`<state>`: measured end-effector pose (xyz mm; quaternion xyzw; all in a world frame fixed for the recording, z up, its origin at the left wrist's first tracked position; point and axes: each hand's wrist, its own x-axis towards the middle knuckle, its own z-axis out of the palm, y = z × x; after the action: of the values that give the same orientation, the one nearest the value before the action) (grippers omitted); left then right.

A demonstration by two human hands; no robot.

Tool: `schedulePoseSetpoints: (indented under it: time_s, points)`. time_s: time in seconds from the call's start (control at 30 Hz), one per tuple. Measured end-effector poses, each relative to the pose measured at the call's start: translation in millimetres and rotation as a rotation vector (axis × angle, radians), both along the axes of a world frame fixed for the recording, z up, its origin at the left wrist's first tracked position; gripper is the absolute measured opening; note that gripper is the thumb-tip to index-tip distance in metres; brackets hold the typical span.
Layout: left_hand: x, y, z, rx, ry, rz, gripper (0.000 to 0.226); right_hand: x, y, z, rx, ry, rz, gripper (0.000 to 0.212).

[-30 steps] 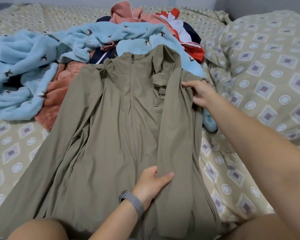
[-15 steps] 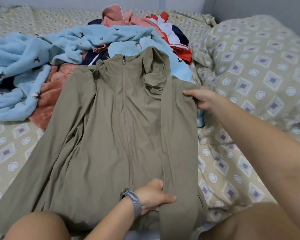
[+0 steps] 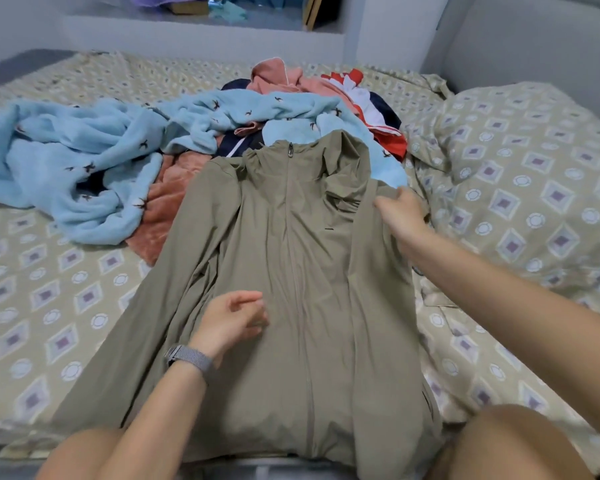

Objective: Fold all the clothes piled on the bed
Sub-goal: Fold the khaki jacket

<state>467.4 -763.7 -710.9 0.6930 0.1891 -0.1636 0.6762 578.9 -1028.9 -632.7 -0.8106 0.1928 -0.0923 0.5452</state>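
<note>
The olive zip jacket (image 3: 291, 289) lies front-up on the bed (image 3: 49, 306), hem cut off below, right hand (image 3: 400, 216) blurred, apparently pinching its folded-in sleeve, left hand (image 3: 229, 320) loosely curled, holding nothing above it.

It was pretty clearly a bedroom in someone's home. Most of the view was taken up by a bed (image 3: 84, 299) covered in a beige sheet with a diamond-and-circle print, and a pillow (image 3: 520, 174) in the same fabric sat off to the right. A messy heap of clothes (image 3: 291, 109) lay on the far part of the bed, with a fluffy light-blue piece (image 3: 84, 174) sprawled out to the left. Plain grey walls (image 3: 534, 39) closed in the corner, and a recessed ledge (image 3: 201, 26) behind the bed had some blurry household stuff on it.
</note>
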Motion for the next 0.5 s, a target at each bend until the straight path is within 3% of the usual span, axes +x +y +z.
schedulePoseSetpoints:
  time_s: [0.07, 0.17, 0.23, 0.3, 0.37, 0.5]
  points:
    - [3.0, 30.5, -1.0, 0.251, -0.123, 0.090, 0.015, 2.2, 34.1, 3.9, 0.081, 0.056, 0.182, 0.029]
    - [-1.7, 82.3, -2.1, 0.710, -0.212, 0.142, 0.037, 11.0, 95.7, 9.1, 0.396, 0.215, 0.379, 0.014]
    - [-5.2, 116.8, -6.6, 0.933, -0.084, 0.086, 0.074, 21.6, 135.0, 7.0, 0.484, 0.285, 0.431, 0.016]
    - [-10.0, 145.8, -14.2, 1.100, 0.167, -0.061, 0.101, 30.6, 171.2, 0.1, 0.486, 0.349, 0.477, 0.019]
    - [-14.9, 164.2, -18.5, 1.154, 0.310, -0.229, 0.091, 35.6, 205.1, -10.7, 0.395, 0.421, 0.516, 0.017]
    - [-12.1, 173.8, -13.9, 0.880, 0.204, -0.249, 0.032, 37.5, 256.1, -40.3, 0.178, 0.482, 0.574, 0.008]
